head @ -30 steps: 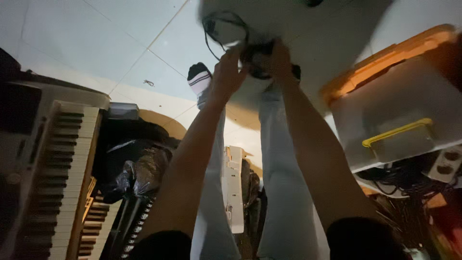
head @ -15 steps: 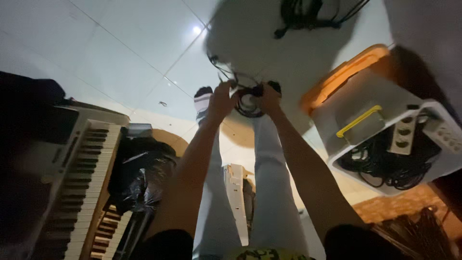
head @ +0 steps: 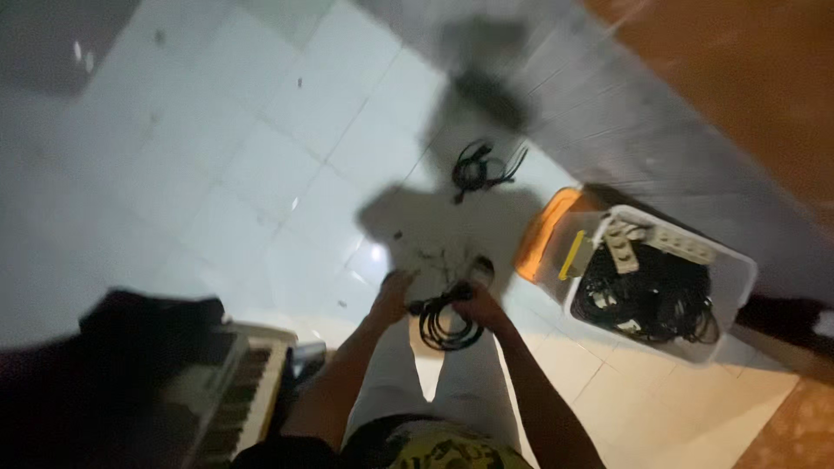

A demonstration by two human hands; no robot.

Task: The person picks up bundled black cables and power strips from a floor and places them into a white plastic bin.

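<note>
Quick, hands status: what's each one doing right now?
Left hand: closed on the black coiled cable.
Right hand: closed on the same cable.

Motion blur softened everything we saw, our hands' (head: 434, 300) fingers lost in the black cable coil (head: 447, 326), keyboard (head: 234, 391) cut by the bottom edge, bin's (head: 738, 287) tangled contents unclear.

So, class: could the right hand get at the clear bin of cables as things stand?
Probably yes: the clear bin stands open-topped to the right hand's side, nothing between them, though both hands hold a black cable coil.
</note>
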